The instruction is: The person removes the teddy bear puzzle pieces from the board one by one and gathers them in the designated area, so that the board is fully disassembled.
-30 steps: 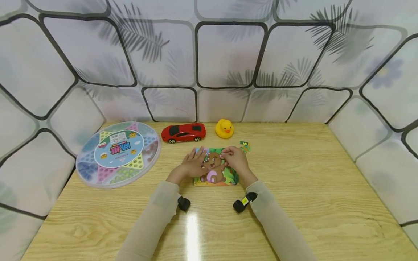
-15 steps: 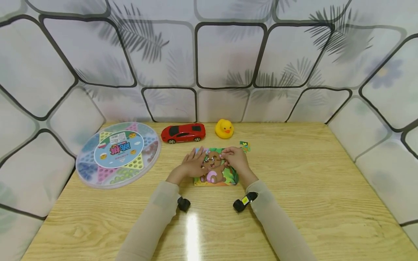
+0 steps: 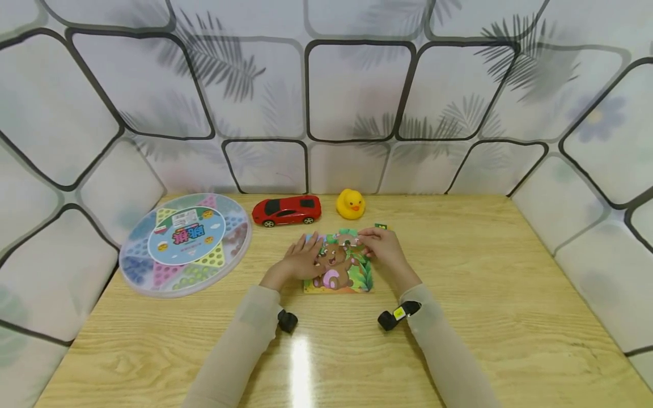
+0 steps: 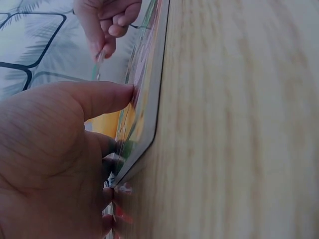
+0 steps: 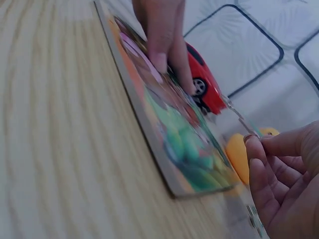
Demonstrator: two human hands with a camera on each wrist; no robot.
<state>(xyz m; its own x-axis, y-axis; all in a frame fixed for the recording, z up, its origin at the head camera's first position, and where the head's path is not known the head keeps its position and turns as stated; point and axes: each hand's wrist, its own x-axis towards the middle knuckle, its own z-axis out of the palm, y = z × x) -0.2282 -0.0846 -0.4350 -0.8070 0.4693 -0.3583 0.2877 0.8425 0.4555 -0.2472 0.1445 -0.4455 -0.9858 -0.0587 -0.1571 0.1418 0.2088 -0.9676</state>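
I note the right hand (image 3: pixel 386 250), now shifted rightward, pinching a raised piece (image 3: pixel 349 239), apparently unseated; the left hand (image 3: pixel 302 260), fingers spread, rests on the bear puzzle (image 3: pixel 331 279).

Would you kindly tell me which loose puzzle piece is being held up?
The raised piece pinched by the right hand; the other visible piece lies on the table beyond that hand.

Long pale beige sleeves reach the wrists: the left sleeve (image 3: pixel 232 348) at bottom centre-left, the right sleeve (image 3: pixel 449 351) at bottom centre-right. The fabric looks plain. A small black block (image 3: pixel 287 321) sits by the left cuff; by the right cuff, a black device (image 3: pixel 387 321) bears a bright yellow label (image 3: pixel 399 313).
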